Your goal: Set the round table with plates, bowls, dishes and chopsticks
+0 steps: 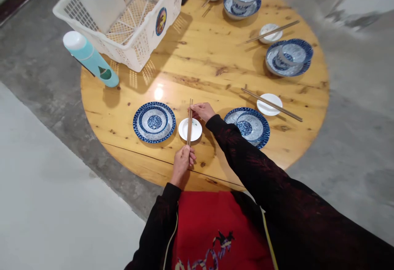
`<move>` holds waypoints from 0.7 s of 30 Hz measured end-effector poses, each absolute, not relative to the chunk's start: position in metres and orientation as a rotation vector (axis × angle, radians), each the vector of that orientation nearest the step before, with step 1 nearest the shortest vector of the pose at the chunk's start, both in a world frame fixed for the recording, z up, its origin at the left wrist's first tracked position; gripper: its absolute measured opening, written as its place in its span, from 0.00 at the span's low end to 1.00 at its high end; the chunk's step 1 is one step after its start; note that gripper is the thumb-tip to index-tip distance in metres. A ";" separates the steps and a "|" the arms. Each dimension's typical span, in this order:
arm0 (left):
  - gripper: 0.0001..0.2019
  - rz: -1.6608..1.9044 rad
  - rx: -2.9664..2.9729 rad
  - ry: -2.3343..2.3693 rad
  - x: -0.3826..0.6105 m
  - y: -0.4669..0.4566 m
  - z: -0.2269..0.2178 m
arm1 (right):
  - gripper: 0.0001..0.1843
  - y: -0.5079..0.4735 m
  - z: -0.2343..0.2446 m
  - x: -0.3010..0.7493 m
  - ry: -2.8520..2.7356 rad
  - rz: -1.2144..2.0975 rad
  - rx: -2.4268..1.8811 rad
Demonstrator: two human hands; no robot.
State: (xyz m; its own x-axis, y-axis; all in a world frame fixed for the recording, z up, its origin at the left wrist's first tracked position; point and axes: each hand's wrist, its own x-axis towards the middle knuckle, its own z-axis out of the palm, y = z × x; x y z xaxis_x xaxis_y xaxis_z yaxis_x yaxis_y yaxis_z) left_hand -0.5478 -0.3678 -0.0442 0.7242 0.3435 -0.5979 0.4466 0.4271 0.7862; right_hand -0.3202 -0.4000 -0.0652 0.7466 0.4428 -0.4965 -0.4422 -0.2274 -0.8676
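A pair of wooden chopsticks (189, 126) lies across a small white dish (195, 131) near the table's front edge. My left hand (182, 161) pinches the near ends of the chopsticks. At their far ends my right hand (202, 110) is closed, thumb and fingertips on the sticks. Left of the dish sits a blue-and-white bowl (154, 121) on a patterned plate (138, 133). Under my right sleeve, partly covered by it, is another patterned plate with a bowl (250, 126).
On the round wooden table (197, 65) stand a white plastic basket (135, 54) and a light-blue bottle (97, 62) at the left. Along the right are more place settings, with chopsticks resting on a white dish (269, 109), and stacked patterned bowls (289, 58).
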 end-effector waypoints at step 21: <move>0.25 0.244 1.326 1.092 -0.659 -0.345 -0.024 | 0.22 -0.507 -0.019 -0.415 -0.116 0.361 -1.722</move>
